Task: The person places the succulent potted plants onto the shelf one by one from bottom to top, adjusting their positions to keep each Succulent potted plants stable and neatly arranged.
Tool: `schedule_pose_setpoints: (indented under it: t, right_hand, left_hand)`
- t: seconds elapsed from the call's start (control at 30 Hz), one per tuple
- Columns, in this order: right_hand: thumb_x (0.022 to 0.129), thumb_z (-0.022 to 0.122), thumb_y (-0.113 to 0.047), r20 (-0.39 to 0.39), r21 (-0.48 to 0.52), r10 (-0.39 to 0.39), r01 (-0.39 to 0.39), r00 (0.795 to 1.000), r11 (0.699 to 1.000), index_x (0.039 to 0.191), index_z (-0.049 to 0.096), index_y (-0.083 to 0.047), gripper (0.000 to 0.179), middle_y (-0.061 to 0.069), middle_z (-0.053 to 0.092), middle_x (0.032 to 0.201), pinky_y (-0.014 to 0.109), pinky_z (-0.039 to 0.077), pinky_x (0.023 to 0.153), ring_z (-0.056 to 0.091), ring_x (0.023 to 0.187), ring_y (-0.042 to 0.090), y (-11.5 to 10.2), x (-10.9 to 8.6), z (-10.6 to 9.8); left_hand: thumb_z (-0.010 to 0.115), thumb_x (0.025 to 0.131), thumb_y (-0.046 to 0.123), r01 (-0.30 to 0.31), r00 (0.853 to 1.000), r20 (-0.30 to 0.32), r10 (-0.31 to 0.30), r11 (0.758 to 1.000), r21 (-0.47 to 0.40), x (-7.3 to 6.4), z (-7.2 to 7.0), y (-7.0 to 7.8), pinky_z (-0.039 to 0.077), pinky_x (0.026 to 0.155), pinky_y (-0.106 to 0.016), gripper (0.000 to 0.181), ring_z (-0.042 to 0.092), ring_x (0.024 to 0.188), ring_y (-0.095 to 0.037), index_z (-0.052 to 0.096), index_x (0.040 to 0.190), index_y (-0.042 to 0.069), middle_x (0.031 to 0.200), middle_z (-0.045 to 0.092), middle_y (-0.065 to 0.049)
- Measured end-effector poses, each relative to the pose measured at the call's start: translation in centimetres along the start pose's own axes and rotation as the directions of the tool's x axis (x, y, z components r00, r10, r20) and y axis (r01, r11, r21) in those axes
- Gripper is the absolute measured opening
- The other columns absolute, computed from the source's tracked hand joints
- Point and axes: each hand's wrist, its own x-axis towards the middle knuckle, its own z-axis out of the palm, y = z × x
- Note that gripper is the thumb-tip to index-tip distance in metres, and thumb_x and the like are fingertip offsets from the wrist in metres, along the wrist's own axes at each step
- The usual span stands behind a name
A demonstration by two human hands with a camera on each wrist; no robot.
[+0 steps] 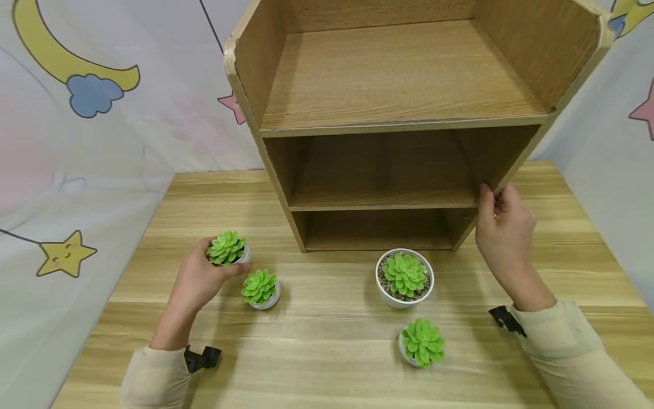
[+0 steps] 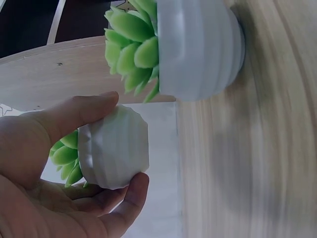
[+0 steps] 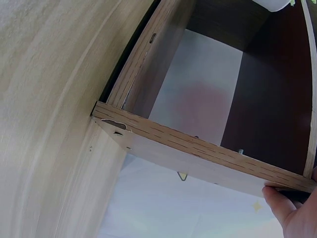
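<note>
My left hand (image 1: 199, 278) holds a small potted succulent (image 1: 226, 248), its green leaves upright over a white pot (image 2: 116, 148). The thumb and fingers wrap the ribbed sides of that pot in the left wrist view. Just to the right of this hand, a second small succulent (image 1: 259, 287) stands on the table. At the wooden shelf (image 1: 403, 201), my right hand (image 1: 506, 233) grips the front edge of the right side panel, thumb toward the inside. Only part of this right hand (image 3: 299, 213) shows in the right wrist view, at the corner.
In front of the shelf, a larger succulent in a round white pot (image 1: 403, 277) with pebbles stands on the wooden table (image 1: 327, 352). Nearer to me is another small succulent (image 1: 422, 342). A printed cloth (image 1: 102, 170) hangs behind and along the sides.
</note>
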Motion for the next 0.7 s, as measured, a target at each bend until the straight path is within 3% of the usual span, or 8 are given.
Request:
schedule_pose_setpoints:
  t: [0.13, 0.33, 0.7]
  right_hand:
    - [0.098, 0.056, -0.008, 0.006, 0.003, -0.006, 0.006, 1.000, 1.000, 0.095, 0.066, 0.008, 0.019, 0.018, 0.070, 0.084, 0.005, 0.042, 0.066, 0.057, 0.078, -0.012, -0.1, 0.2, 0.0]
    - [0.100, 0.053, -0.010, 0.044, -0.015, -0.088, 0.089, 0.995, 0.996, 0.096, 0.063, 0.010, 0.023, 0.020, 0.069, 0.083, 0.006, 0.042, 0.067, 0.055, 0.080, -0.014, -0.1, 0.0, 0.0]
    - [0.100, 0.054, -0.010, 0.000, -0.016, -0.087, 0.087, 0.996, 0.996, 0.092, 0.063, 0.010, 0.023, 0.020, 0.070, 0.083, 0.006, 0.044, 0.071, 0.056, 0.083, -0.014, -0.2, 0.1, -0.1]
  left_hand:
    - [0.085, 0.077, 0.034, -0.004, 1.000, 0.007, 0.004, 1.000, -0.018, -0.1, 0.1, 0.2, 0.039, 0.099, -0.057, 0.093, 0.046, 0.124, -0.042, 0.035, 0.145, -0.006, 0.137, 0.047, -0.027]
    - [0.085, 0.077, 0.040, 0.002, 1.000, 0.021, -0.002, 1.000, -0.008, -0.6, -0.2, 0.4, 0.040, 0.097, -0.057, 0.098, 0.046, 0.123, -0.042, 0.033, 0.147, -0.004, 0.138, 0.046, -0.026]
    - [0.085, 0.077, 0.038, -0.034, 0.999, 0.040, 0.035, 0.999, -0.013, -0.7, 0.2, 1.5, 0.042, 0.096, -0.056, 0.097, 0.048, 0.122, -0.042, 0.032, 0.147, -0.004, 0.137, 0.047, -0.026]
